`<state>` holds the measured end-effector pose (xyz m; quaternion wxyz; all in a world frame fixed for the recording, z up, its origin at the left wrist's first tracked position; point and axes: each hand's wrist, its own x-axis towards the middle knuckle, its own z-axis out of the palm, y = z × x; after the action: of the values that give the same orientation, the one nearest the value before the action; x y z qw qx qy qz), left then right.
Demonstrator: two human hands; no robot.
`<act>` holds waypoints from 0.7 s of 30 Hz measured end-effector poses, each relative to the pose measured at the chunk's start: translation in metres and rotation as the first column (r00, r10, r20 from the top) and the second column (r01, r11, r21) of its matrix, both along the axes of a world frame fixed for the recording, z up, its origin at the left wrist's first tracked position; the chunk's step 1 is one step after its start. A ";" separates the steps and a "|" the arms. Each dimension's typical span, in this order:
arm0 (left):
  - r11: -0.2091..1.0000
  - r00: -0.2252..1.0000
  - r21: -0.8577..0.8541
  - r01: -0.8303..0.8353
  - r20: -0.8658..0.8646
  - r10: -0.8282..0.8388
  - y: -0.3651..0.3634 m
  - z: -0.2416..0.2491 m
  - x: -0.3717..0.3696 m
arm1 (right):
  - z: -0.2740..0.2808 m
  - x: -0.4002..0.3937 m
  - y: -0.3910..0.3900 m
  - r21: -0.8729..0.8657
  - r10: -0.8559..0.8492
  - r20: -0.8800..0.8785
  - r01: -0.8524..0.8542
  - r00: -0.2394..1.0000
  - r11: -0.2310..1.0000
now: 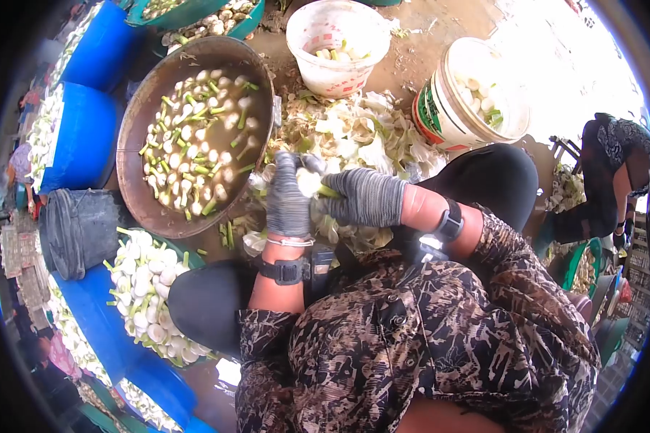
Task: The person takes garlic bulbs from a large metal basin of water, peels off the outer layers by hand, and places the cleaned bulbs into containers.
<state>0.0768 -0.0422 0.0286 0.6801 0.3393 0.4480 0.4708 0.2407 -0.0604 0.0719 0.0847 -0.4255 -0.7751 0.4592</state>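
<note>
My left hand (pixel 287 196), in a grey striped glove, is closed around the side of a white garlic bulb (pixel 309 182) with a short green stem. Gloved the same way, my right hand (pixel 365 196) grips that bulb at its stem end. Its fingertips are partly hidden. Both hands are above a heap of pale peeled skins (pixel 354 133) on the ground. Left of them stands a wide brown basin (pixel 126 155), where many bulbs with green stems lie in murky water.
Beyond the heap are a white bucket (pixel 332 72) and a white-and-green bucket (pixel 430 108), both with bulbs inside. On the left stand a black bucket (pixel 79 234), piled bulbs (pixel 148 289) and blue tubs (pixel 87 137). Another person (pixel 614 166) is at the right.
</note>
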 end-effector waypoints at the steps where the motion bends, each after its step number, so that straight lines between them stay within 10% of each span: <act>1: 0.998 0.993 0.036 0.042 0.107 -0.045 0.001 -0.003 -0.005 | -0.007 -0.001 -0.002 0.066 -0.129 -0.026 0.130 0.991 0.989; 5: 0.918 0.878 0.312 0.245 -0.473 -0.074 -0.004 0.036 -0.006 | -0.001 0.003 0.001 0.221 -0.316 0.058 0.296 0.947 0.929; 8: 0.900 0.884 0.346 0.263 -0.460 -0.082 -0.006 0.025 -0.011 | 0.007 0.004 0.002 0.218 -0.291 0.140 0.257 0.947 0.942; 10: 0.919 0.895 0.289 0.268 -0.428 -0.126 -0.009 0.027 -0.012 | -0.004 0.009 0.003 -0.078 -0.290 -0.154 0.281 0.945 0.957; 12: 0.963 0.957 0.201 0.181 -0.263 -0.126 -0.010 0.028 -0.010 | 0.003 0.010 0.004 0.121 -0.254 -0.165 0.275 0.953 0.954; 13: 0.962 0.958 0.207 0.180 -0.259 -0.124 -0.009 0.025 -0.011 | 0.011 0.013 0.005 -0.085 -0.300 -0.204 0.289 0.932 0.954; 16: 0.742 0.763 0.555 0.377 -0.640 0.092 -0.008 0.006 -0.019 | 0.013 0.017 0.012 -0.350 -0.496 -0.253 0.400 0.830 0.847; 18: 0.645 0.699 0.628 0.436 -0.688 0.198 -0.007 0.003 -0.019 | -0.007 0.025 0.026 -0.135 -0.670 -0.195 0.657 0.716 0.742; 21: 0.779 0.778 0.512 0.361 -0.626 0.052 -0.010 0.006 -0.015 | -0.026 0.047 0.038 0.435 -0.625 0.167 0.511 0.763 0.741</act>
<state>0.0622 -0.0522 0.0345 0.3911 0.7096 0.4353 0.3925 0.2874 -0.0226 0.0459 0.1799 -0.6855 -0.6801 0.1878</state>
